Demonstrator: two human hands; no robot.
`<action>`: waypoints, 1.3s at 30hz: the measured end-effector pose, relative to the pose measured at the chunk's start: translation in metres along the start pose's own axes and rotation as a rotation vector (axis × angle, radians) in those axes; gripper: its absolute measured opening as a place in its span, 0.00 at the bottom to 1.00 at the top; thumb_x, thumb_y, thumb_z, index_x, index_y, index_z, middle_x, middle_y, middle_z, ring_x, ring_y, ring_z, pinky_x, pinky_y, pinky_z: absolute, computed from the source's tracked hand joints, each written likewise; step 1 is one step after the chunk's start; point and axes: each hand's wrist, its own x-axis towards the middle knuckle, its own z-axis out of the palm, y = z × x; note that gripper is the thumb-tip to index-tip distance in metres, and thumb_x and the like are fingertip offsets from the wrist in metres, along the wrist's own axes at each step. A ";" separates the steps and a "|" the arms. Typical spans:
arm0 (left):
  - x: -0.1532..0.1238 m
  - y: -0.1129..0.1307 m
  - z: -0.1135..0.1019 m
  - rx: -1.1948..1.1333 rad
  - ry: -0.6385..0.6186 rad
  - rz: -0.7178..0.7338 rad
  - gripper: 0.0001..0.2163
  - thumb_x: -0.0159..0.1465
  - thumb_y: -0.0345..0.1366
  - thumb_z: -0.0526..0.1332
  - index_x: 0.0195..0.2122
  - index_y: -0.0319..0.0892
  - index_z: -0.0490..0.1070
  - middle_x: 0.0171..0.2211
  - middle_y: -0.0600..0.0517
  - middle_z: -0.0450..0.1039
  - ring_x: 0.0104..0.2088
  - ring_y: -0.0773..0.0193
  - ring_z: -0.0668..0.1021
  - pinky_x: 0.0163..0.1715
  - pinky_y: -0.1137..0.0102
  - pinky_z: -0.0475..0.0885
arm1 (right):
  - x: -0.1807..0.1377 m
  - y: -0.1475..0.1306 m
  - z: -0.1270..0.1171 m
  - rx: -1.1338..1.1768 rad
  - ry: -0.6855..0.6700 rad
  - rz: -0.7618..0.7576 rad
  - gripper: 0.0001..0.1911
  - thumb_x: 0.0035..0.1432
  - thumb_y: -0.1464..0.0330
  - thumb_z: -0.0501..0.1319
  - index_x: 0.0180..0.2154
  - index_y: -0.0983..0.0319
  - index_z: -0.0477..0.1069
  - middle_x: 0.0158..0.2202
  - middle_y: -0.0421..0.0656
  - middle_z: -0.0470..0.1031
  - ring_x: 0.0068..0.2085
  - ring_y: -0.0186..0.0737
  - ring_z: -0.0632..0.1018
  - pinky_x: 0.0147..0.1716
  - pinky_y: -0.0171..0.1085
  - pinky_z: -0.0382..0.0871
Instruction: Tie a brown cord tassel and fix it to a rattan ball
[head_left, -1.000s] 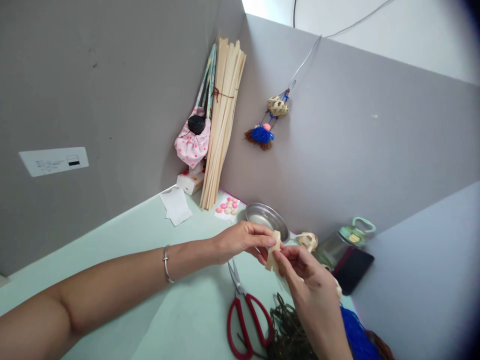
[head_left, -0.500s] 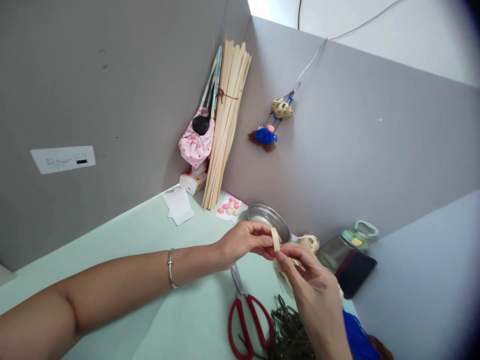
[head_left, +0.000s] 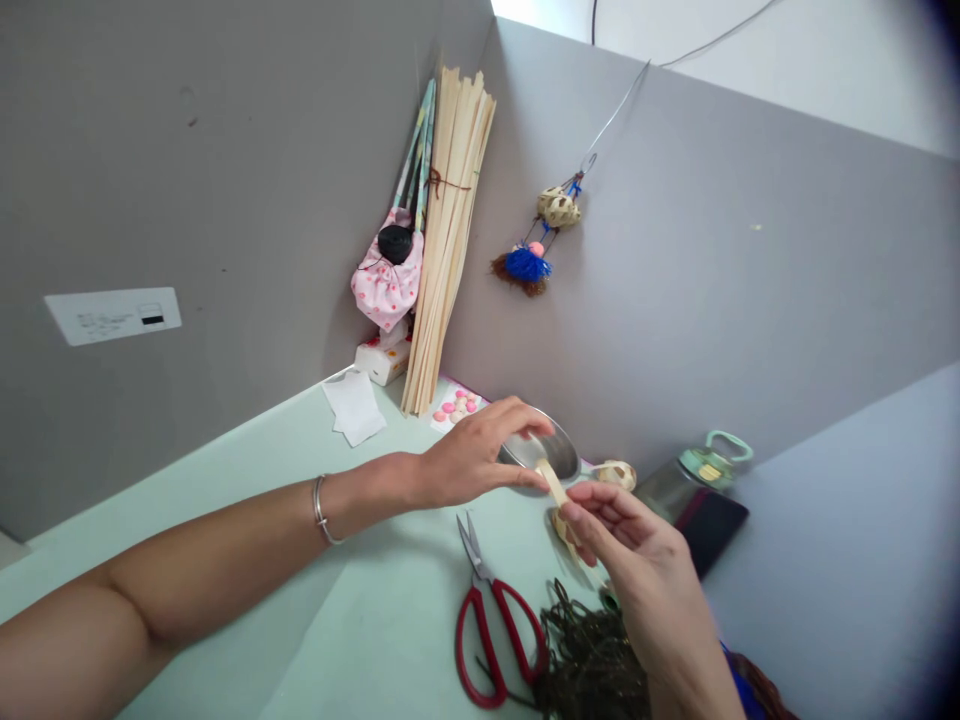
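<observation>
A narrow pale strip (head_left: 553,484), like bamboo or wood, is pinched between the thumb and fingers of my right hand (head_left: 646,560). Its free end points up and left, toward my left hand (head_left: 476,452). That hand is open, thumb and fingers spread apart, with the thumb tip beside or touching the strip's end. Behind the strip is a round metal bowl (head_left: 566,455), partly covered by my left hand. A woven pale piece (head_left: 564,528) lies under my right hand, mostly hidden. Red-handled scissors (head_left: 480,600) rest on the table below, blades slightly apart.
Dark green yarn (head_left: 589,650) lies beside the scissors. A woven ball (head_left: 616,475), a lidded bottle (head_left: 701,475) and a dark phone-like slab (head_left: 712,530) are at right. A bundle of wooden strips (head_left: 450,240) leans in the corner near pink beads (head_left: 457,404).
My left hand has opened and moved up and left, off the strip it was pinching. My right hand keeps its pinch and has shifted slightly right and down. The view has tilted slightly.
</observation>
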 end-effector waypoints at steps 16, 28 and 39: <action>0.003 -0.003 -0.005 -0.161 -0.213 -0.216 0.12 0.64 0.41 0.63 0.43 0.40 0.79 0.38 0.50 0.78 0.35 0.67 0.77 0.39 0.72 0.71 | 0.001 0.004 -0.007 -0.001 0.039 -0.066 0.13 0.54 0.58 0.70 0.37 0.59 0.76 0.28 0.41 0.76 0.28 0.34 0.70 0.27 0.32 0.65; 0.001 -0.003 -0.009 0.111 -0.346 -0.058 0.14 0.69 0.42 0.56 0.48 0.41 0.77 0.41 0.49 0.78 0.38 0.66 0.76 0.41 0.72 0.68 | 0.000 0.001 -0.007 -0.073 0.131 -0.104 0.12 0.51 0.60 0.71 0.33 0.61 0.76 0.28 0.41 0.75 0.28 0.34 0.72 0.26 0.31 0.66; 0.001 -0.005 -0.008 -0.326 -0.436 -0.327 0.09 0.60 0.43 0.67 0.33 0.43 0.81 0.30 0.54 0.77 0.37 0.67 0.77 0.44 0.73 0.67 | -0.007 0.003 0.003 -0.455 0.161 -0.556 0.17 0.62 0.66 0.63 0.53 0.53 0.73 0.51 0.46 0.76 0.50 0.48 0.76 0.52 0.48 0.69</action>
